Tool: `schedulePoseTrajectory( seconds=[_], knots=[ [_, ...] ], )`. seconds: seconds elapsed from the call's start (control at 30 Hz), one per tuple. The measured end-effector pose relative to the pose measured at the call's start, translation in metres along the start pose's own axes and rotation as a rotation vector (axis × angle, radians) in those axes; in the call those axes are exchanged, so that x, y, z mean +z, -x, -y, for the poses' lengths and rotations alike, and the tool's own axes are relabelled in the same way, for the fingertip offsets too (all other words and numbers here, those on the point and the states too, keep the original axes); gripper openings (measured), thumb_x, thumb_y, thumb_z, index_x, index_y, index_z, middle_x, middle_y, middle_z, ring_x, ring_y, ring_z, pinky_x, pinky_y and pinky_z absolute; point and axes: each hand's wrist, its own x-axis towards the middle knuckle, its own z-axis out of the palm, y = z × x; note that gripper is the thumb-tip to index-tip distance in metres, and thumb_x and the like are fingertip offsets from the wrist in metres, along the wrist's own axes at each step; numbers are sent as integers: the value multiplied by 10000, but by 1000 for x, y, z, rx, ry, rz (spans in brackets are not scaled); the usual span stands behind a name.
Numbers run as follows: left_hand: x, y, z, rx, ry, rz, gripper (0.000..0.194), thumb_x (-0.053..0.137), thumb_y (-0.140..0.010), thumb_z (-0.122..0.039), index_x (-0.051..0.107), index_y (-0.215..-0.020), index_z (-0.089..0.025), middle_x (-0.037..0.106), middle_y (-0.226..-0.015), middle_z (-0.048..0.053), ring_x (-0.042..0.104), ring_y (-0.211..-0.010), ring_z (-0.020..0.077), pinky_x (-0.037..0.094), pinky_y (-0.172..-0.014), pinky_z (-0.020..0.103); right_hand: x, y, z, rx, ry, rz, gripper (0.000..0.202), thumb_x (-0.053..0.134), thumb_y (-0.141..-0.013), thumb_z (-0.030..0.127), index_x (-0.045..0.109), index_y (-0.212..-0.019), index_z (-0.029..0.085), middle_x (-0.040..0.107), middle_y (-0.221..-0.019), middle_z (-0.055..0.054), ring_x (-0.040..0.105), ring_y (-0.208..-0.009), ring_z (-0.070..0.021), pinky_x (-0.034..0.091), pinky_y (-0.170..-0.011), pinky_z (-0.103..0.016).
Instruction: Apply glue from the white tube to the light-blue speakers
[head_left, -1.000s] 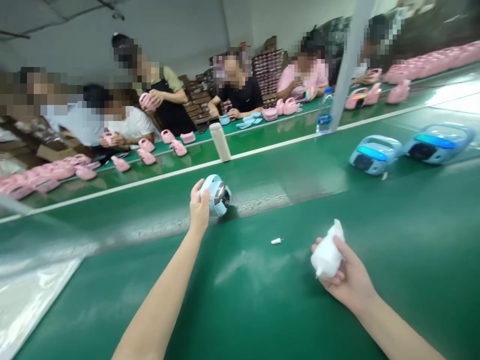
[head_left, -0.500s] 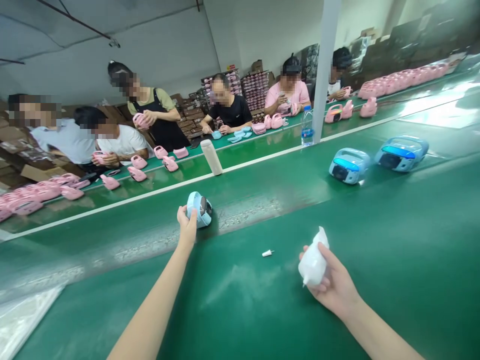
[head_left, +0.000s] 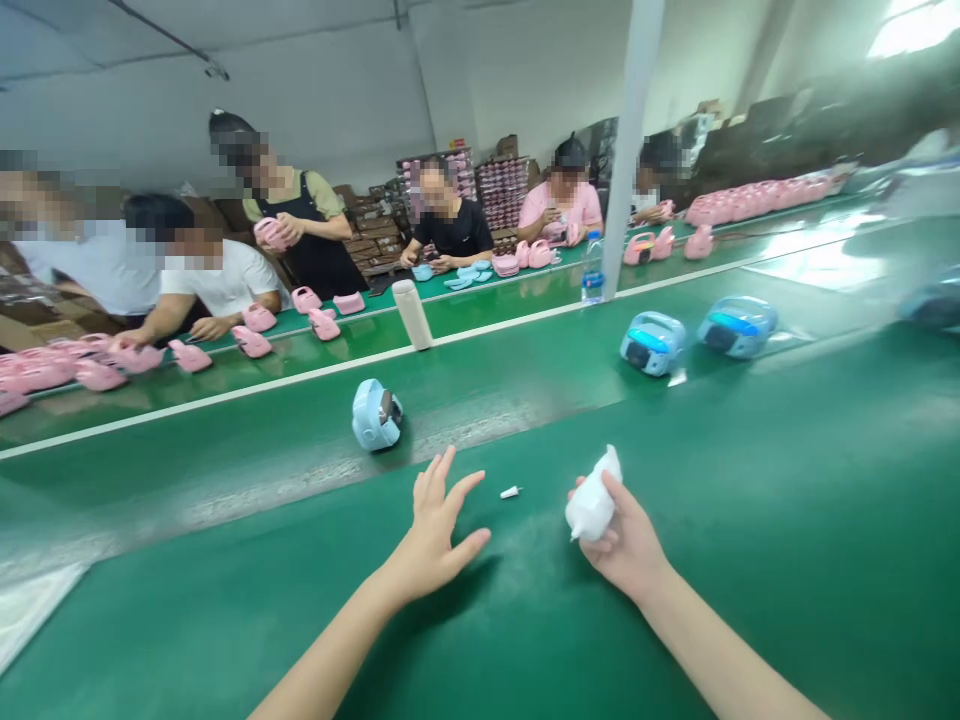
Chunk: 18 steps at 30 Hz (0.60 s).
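My left hand (head_left: 442, 525) hovers over the green surface with its fingers spread, holding nothing. A small white cap-like piece (head_left: 510, 492) lies just right of its fingertips. My right hand (head_left: 626, 540) is wrapped round a white squeezable bottle or pouch (head_left: 592, 508), whose narrow tip points down to the left. Beyond my left hand a light blue device (head_left: 376, 415) with a dark front stands on its own, untouched. Two more blue devices, one (head_left: 652, 344) nearer and one (head_left: 738, 326) farther right, show lit blue strips.
A pale cylindrical bottle (head_left: 412, 314) and a water bottle (head_left: 592, 268) stand near a white dividing strip (head_left: 300, 379), close to a grey post (head_left: 632, 150). Across the line several people handle pink parts (head_left: 252, 341). White sheeting (head_left: 37, 606) lies at the left edge.
My left hand has let go of the blue device and come back toward me, fingers spread. My right hand still holds the white bottle. The view has shifted slightly.
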Motion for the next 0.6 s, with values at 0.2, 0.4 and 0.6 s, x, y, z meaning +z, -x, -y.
schedulePoseTrajectory(
  seconds=[0.2,0.4,0.6],
  knots=[
    [5,-66,-32,114,21,-1,620,576,-781,-418,368,-1351,-289,53,-1506,160,388,-1210,329,301,-1000,573,9,1,47,-94,-58,43,342,399,-1024,386,545,-908,100,561,-718,-2,335,-331,-18,272,-279,-107],
    [28,-198,-75,67,15,-181,189,471,-889,-254,610,-1007,-201,564,-1174,83,483,-1145,224,364,-995,464,-21,-6,100,-192,-70,45,306,441,-1005,370,555,-904,104,577,-711,-6,308,-305,-9,258,-270,-99],
    [59,-342,-131,123,-116,-186,339,526,-891,-285,515,-1214,-181,482,-1311,106,477,-1180,256,406,-977,495,-22,-18,98,-115,18,159,563,936,-430,353,600,-804,99,600,-659,-3,280,-290,16,243,-255,-82]
  ],
)
